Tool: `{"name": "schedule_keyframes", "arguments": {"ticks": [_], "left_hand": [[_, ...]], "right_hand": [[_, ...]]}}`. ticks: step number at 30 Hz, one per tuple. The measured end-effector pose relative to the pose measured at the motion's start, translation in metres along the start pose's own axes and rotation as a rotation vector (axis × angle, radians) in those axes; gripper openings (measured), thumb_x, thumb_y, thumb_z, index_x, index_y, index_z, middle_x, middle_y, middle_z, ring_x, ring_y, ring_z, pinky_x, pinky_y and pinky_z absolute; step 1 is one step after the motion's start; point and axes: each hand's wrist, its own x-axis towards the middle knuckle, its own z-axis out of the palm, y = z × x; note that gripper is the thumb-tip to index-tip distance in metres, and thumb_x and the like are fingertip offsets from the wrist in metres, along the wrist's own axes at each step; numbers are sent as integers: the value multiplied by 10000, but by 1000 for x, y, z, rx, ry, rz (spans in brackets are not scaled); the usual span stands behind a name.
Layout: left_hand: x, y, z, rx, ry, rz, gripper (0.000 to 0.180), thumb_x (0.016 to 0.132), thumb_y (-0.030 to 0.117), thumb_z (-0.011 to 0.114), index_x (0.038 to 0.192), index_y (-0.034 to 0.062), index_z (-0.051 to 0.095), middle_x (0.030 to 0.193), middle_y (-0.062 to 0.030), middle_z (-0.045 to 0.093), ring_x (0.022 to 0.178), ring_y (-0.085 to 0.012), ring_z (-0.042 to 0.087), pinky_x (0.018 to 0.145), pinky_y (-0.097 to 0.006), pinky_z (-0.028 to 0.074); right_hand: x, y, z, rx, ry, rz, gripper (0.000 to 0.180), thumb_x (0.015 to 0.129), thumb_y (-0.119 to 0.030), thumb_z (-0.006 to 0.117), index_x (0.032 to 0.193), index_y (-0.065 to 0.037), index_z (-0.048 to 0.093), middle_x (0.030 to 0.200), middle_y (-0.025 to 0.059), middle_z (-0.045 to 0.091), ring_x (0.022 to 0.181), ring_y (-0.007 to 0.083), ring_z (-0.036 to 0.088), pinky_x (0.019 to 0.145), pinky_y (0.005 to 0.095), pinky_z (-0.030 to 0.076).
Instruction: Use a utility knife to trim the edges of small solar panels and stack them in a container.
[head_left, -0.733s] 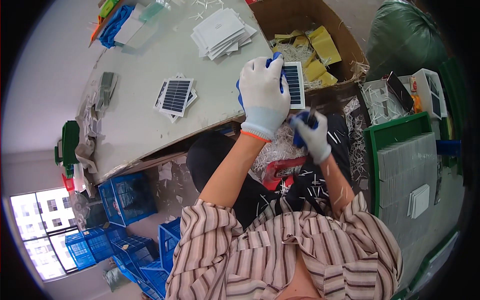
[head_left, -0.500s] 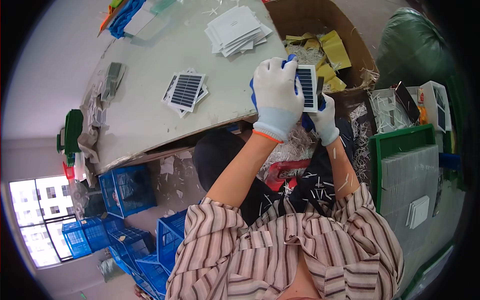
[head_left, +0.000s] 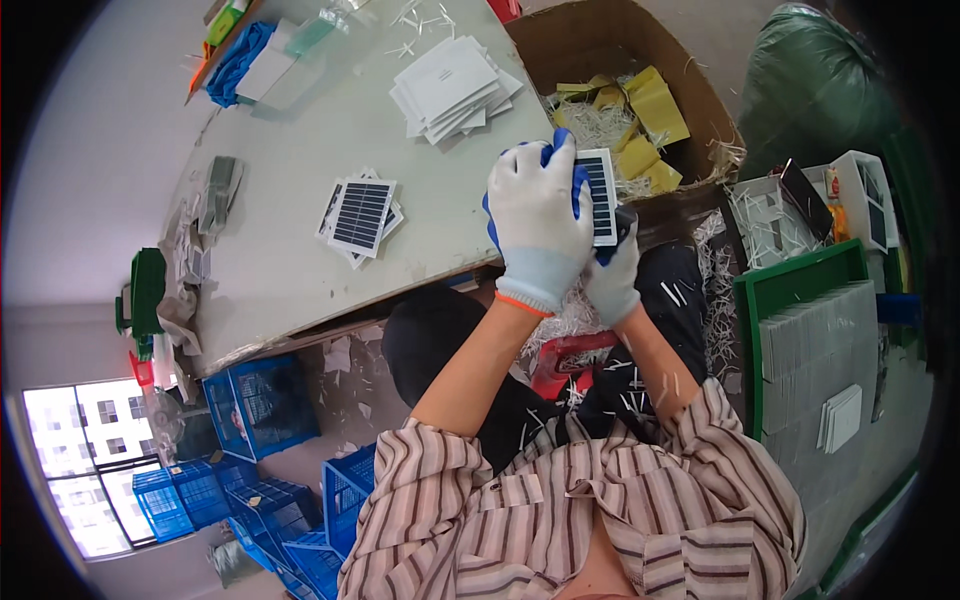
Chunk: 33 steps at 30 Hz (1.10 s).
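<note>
My left hand (head_left: pixel 540 210), in a white glove with blue palm coating, is closed on a small solar panel (head_left: pixel 602 195) with dark cells and a white border. The panel is tilted past the table's corner, and part of it is hidden behind the glove. Close to the panel's lower right edge is my right hand (head_left: pixel 613 278), gloved alike and closed around a dark, narrow tool (head_left: pixel 626 219) whose kind I cannot make out. Left of my hands, a few similar solar panels (head_left: pixel 361 215) lie in a loose stack on the table (head_left: pixel 290 265).
A stack of white panels (head_left: pixel 447 88) lies farther back. An open cardboard box (head_left: pixel 560 45) holds yellow pieces and thin white strips. At right, a green crate (head_left: pixel 747 330) contains rows of thin panels. Blue crates (head_left: pixel 262 400) stand at lower left. White strips litter my lap.
The right hand and dark tool have moved down along the panel's right edge. The whole view has shifted slightly; the left hand keeps its hold on the panel.
</note>
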Motion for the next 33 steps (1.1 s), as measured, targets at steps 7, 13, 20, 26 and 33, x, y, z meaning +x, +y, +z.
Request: {"name": "schedule_keyframes", "arguments": {"ticks": [7,13,20,26,33], "left_hand": [[0,-5,-4,-102,-52,107,458,710,131,644,1164,87,602,1054,-135,556,1019,-334,492,876,-440,401],[3,-21,-22,81,-158,45,517,719,145,678,1213,85,539,1100,-155,545,1061,-345,483,923,-444,387],[-3,-9,-5,-110,3,33,403,712,6,578,1109,72,594,1051,-134,564,1011,-344,505,866,-437,416],[-6,-5,-7,-66,2,14,411,706,31,595,1117,52,596,1036,-138,557,998,-338,500,864,-433,409],[-5,0,-3,6,10,-5,438,718,76,592,1155,66,589,1045,-136,552,1000,-339,488,858,-435,403]], "right_hand": [[56,48,44,1234,-23,765,510,985,-487,320,1261,-79,452,1087,73,595,945,212,614,862,347,519],[36,14,-17,438,-203,421,234,761,-56,701,965,25,618,800,22,650,747,66,576,692,236,480],[31,-10,-27,248,-362,272,110,773,-34,644,876,2,626,765,27,649,704,56,574,643,236,479],[-19,-36,-42,51,-940,64,142,788,6,592,929,13,604,788,50,654,667,98,606,628,246,512],[-19,11,3,219,-28,282,370,841,-6,596,1163,0,416,979,92,607,879,158,606,790,261,475]]}}
